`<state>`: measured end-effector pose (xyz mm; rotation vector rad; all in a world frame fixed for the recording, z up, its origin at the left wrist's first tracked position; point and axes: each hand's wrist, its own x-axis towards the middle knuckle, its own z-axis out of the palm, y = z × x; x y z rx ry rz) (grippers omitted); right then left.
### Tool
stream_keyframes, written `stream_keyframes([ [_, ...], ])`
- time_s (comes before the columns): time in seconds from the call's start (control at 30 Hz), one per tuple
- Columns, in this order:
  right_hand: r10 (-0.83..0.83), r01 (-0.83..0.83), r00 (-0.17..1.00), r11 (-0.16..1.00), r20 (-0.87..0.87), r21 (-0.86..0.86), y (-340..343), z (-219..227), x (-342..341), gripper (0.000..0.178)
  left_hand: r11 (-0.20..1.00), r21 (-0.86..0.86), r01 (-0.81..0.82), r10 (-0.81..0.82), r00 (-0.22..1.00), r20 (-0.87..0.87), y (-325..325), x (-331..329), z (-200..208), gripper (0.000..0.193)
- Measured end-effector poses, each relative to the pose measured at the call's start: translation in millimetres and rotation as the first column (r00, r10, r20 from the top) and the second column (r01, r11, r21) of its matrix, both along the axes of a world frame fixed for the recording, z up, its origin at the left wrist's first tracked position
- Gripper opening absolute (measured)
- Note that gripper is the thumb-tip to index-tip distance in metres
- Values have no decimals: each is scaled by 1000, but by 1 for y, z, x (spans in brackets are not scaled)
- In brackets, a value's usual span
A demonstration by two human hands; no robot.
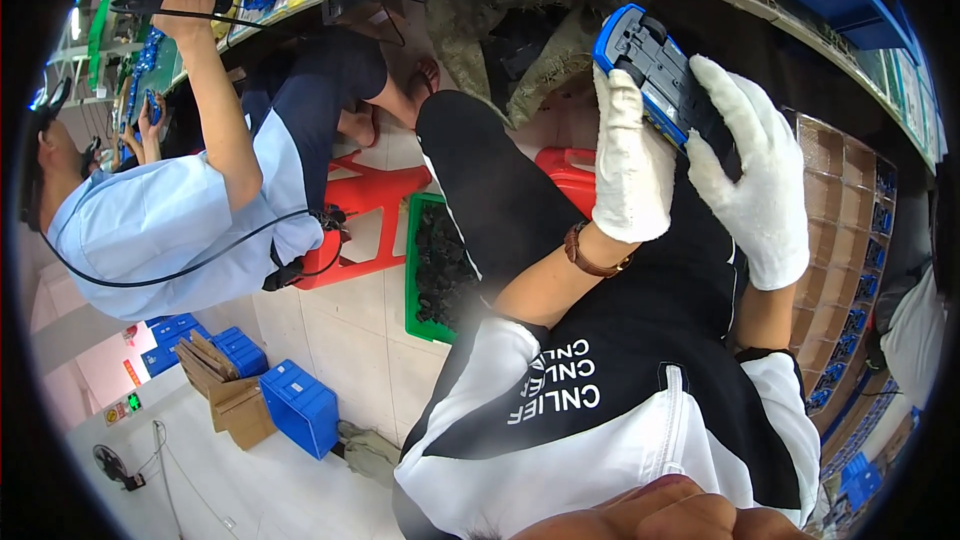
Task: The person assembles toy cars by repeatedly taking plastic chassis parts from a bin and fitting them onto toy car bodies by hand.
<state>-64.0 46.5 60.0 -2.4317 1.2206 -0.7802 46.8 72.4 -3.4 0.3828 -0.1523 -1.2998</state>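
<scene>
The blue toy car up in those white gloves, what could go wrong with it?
1. The car is held up in the air, gripped only by the gloved left hand and right hand. Cloth gloves may slip, so it could drop onto the lap or the tiled floor.
2. A co-worker sits close on the left with an arm raised and a cable hanging. A bump might jolt the car.
</scene>
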Motion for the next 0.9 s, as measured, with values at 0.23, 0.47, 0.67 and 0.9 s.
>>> stream_keyframes([
  [0.23, 135, -83, 972, 963, -195, 257, -22, 16, -10, 65, 996, 70, -58, 41, 972, 231, -3, -8, -6, 52],
  [0.47, 77, -71, 987, 996, -142, 46, -10, -1, -1, 66, 998, 26, 54, -57, 988, 147, -7, 0, -9, 64],
  [0.67, -108, 114, 986, 993, 124, -43, -2, -20, 14, 51, 998, 28, 51, -56, 974, 219, -9, -1, -13, 54],
  [0.9, -151, 170, 936, 985, 317, -33, 8, -26, 25, 55, 995, -2, 101, -100, 991, 90, -5, -3, -18, 55],
])
